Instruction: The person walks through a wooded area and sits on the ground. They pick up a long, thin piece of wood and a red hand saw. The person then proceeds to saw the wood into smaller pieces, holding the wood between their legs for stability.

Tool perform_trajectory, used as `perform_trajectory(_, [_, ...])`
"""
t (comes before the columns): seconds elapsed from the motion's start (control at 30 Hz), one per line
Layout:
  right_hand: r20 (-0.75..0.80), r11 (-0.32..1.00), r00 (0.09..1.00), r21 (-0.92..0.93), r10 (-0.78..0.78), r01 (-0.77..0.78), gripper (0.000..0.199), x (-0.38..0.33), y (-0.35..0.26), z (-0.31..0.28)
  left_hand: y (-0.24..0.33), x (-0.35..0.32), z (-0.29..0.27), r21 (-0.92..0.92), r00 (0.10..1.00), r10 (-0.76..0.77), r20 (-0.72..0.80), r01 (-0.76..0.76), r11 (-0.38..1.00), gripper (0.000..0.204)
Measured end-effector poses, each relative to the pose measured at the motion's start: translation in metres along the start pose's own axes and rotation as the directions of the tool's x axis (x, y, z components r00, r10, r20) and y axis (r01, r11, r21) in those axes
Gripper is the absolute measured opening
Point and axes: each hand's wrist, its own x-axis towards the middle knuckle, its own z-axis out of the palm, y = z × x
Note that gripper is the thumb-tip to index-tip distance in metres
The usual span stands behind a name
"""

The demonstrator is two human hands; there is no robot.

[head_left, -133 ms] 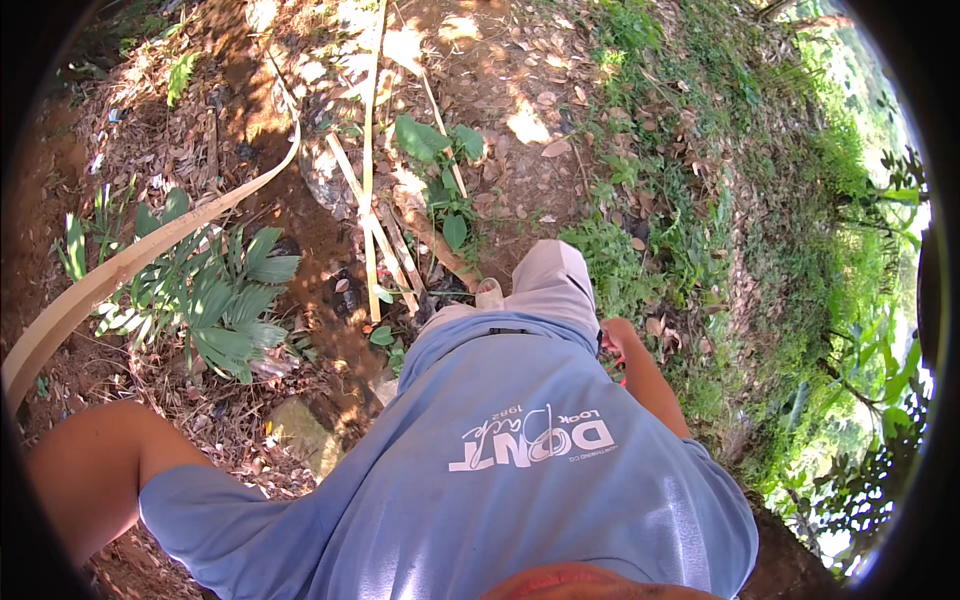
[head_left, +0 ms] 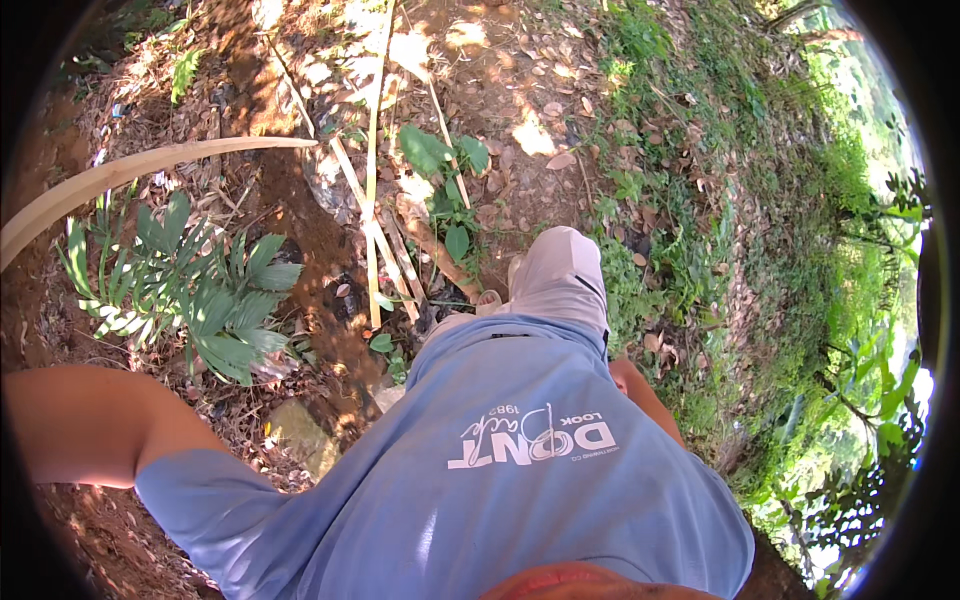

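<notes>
From the left edge a long, pale, flat strip (head_left: 130,170), apparently split bamboo or wood, curves inward above the ground and narrows to a thin tip. My left upper arm (head_left: 110,425) stretches out to the same edge, lower down. The left hand lies outside the picture, so whether it grips the strip cannot be seen. My right hand (head_left: 622,374) is low by my right hip, largely covered by my blue shirt (head_left: 520,400). Its fingers look curled, but what they hold is hidden.
Several pale strips (head_left: 372,180) lie on the leaf-strewn ground ahead. A palm-like plant (head_left: 215,290) grows at the left, with a stone (head_left: 300,435) nearer me. Broad-leaved green plants (head_left: 425,150) stand beside the strips. Grass and low growth (head_left: 690,220) cover the right side.
The curved strip's left part has swung upward in the picture, and its tip has shifted slightly. My left arm has risen and reached outward. The right hand has slipped further behind the shirt.
</notes>
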Motion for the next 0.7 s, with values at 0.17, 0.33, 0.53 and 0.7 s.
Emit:
perform_trajectory(0.17, [0.019, 0.99, 0.997, -0.117, -0.076, 0.078, 0.026, 0.003, -0.061, -0.062, -0.039, -0.011, 0.078, 0.029, 0.999, 0.02, 0.05, -0.022, 0.999, 0.031])
perform_trajectory(0.33, [-0.049, 0.989, 0.991, 0.08, -0.124, 0.127, 0.025, 0.037, -0.184, -0.145, -0.083, -0.054, 0.156, 0.076, 0.997, -0.023, 0.067, 0.018, 0.997, 0.032])
perform_trajectory(0.53, [-0.169, 0.793, 0.782, 0.005, -0.6, 0.609, 0.024, 0.028, -0.384, -0.269, -0.13, -0.083, 0.257, 0.086, 0.991, -0.073, 0.114, 0.063, 0.994, 0.033])
perform_trajectory(0.7, [-0.276, 0.764, 0.77, 0.155, -0.575, 0.626, 0.024, -0.043, -0.534, -0.332, -0.178, -0.112, 0.339, 0.056, 0.984, -0.129, 0.123, 0.123, 0.991, 0.034])
